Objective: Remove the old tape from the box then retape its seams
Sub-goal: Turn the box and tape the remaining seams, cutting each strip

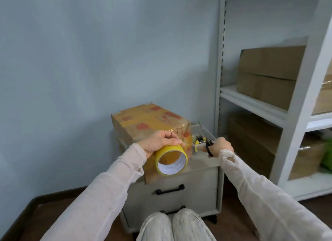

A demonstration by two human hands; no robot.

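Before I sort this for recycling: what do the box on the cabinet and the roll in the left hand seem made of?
The box: likely cardboard, matte brown with red print and creased edges. The roll: probably plastic film tape, glossy translucent yellow, on a white core that looks like card.

Grey drawer cabinet (188,179) beside white shelving (296,115) (holding cartons (269,75)).

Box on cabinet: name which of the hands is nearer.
Left. The left hand, gripping the tape roll, is at the box; the right hand holds scissors to its right.
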